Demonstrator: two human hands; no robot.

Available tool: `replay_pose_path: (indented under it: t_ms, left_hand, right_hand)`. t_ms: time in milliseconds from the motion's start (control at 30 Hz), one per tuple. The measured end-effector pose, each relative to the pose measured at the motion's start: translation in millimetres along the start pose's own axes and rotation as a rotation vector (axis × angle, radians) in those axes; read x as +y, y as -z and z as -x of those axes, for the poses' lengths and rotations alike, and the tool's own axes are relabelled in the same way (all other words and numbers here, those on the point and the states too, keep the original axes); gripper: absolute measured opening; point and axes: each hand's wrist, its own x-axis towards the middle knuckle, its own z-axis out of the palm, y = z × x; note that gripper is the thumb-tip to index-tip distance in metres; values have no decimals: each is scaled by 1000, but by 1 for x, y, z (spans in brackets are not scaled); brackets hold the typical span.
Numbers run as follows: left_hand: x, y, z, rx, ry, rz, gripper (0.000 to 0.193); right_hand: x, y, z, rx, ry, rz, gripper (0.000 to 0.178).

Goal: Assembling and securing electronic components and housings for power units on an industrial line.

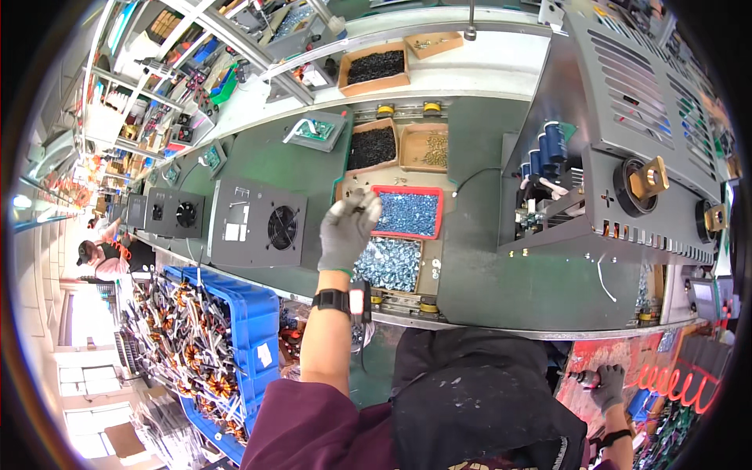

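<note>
My left hand [347, 235], in a grey glove with pale fingertips, is raised beside a red tray [441, 213] of small bluish metal fasteners. Its fingers are drawn together; whatever they pinch is too small to make out. Below that tray lies a box of silvery hardware [388, 265]. Far to the lower right, my right hand [611, 388], gloved too, is closed around a dark and red power screwdriver [585, 379] over a red surface. An opened grey metal housing [627, 196] with blue capacitors [553, 142] and brass terminals [648, 178] stands on the bench's right side.
Cardboard boxes of black screws [373, 148] and brass parts [425, 147] sit behind the red tray. Grey units with fans [258, 223] line the left bench. A blue crate [262, 345] of wired coils stands lower left. A red coiled hose [670, 384] hangs at right. Another person [117, 254] is far left.
</note>
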Motion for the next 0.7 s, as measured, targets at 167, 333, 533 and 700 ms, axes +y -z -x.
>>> replay_pose_path:
  t_ms: [167,333,533,700]
  left_hand:
    - [-45,-75,40,-57,135,-232,41]
    - [-84,-139,71,-165,383,-470,27]
    - [-97,-181,84,-340,421,-474,28]
    - [-93,-188,81,-417,468,-456,29]
  right_hand:
    - [-102,104,5,261,31,-566,38]
    - [-190,202,9,176,207,-912,55]
    - [-251,250,1,5,272,-1054,65]
    - [-265,260,0,22,238,-1072,62]
